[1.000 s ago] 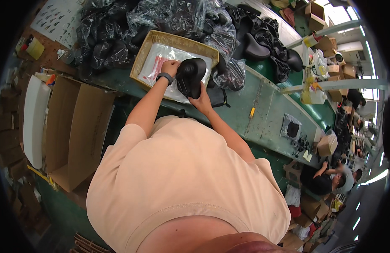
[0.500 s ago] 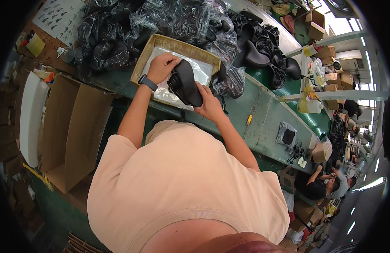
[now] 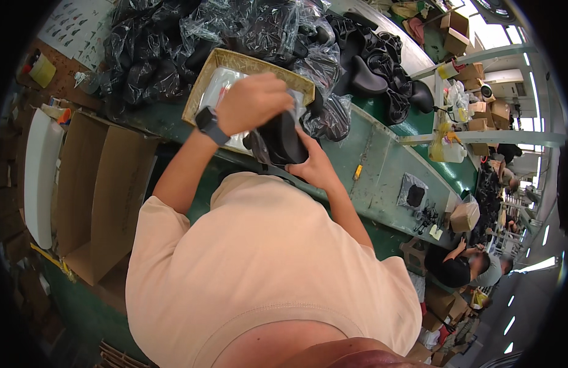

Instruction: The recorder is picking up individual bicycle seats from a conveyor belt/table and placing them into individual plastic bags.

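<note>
A black bicycle saddle [image 3: 284, 140] is held over the front edge of a shallow tan box [image 3: 199, 87]. My right hand [image 3: 314, 161] grips the saddle from its right side and below. Across the saddle's far end lies my left hand [image 3: 254, 103], wearing a dark watch, with its fingers curled. Clear plastic film [image 3: 294, 103] shows beside those fingers, and more seems to lie along the saddle's left side. My left fingertips are partly hidden, but they appear closed on the film. Flat clear plastic bags [image 3: 221, 80] lie in the box.
Plastic-wrapped black saddles [image 3: 152, 58] are heaped behind the box. Unwrapped saddles [image 3: 370, 76] lie at the back right. A yellow-handled cutter [image 3: 357, 172] rests on the green bench [image 3: 382, 196]. An open cardboard carton [image 3: 106, 190] stands at left. Other people [image 3: 459, 267] sit at right.
My left hand has moved right, across the saddle's far end, with clear film now beside it. The saddle has shifted slightly right and turned more upright in my right hand.
</note>
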`<state>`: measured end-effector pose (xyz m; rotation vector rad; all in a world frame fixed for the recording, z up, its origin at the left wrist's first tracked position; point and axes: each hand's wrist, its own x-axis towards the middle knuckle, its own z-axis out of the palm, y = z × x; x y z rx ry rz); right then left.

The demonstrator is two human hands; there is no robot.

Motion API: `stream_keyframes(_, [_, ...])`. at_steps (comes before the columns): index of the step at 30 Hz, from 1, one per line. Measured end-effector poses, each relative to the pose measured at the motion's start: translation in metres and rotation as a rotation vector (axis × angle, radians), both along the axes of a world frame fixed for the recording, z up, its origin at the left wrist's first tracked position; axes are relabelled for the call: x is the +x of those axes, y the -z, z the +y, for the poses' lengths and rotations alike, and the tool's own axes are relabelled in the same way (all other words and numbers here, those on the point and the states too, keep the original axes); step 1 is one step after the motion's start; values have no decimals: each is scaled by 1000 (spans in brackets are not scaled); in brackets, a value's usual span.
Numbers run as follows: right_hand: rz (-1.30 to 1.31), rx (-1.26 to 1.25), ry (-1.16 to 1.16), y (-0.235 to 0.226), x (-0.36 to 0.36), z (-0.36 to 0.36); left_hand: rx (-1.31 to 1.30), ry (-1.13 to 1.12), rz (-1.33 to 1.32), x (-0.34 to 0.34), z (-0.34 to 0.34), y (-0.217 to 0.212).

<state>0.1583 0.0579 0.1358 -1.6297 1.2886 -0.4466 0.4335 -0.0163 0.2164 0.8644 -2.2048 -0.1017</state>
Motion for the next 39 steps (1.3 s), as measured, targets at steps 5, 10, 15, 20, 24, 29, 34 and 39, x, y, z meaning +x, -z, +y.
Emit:
stream_keyframes(5, [-501,175,241,56,-27,-3,-85,288,194,-80,46,11])
stream_keyframes(10, [-805,354,441,-4,-19,4,51,-330,417,-86,60,45])
stream_keyframes(15, [-902,282,496,-2,-33,9,58,-332,376,-92,32,71])
stream_keyframes(20, [90,-642,383,49,-36,16,-50,-214,575,-124,17,34])
stream_keyframes(24, [156,-296,316,74,-64,42,130,181,518,-155,24,37])
stream_keyframes(29, [343,-226,615,95,-100,80,409,337,397,-142,17,65])
stream_keyframes(34, [677,-149,627,185,-124,63,879,126,151,-125,3,156])
stream_keyframes(39, [504,0,506,213,-110,-29,1053,94,14,-130,-18,226])
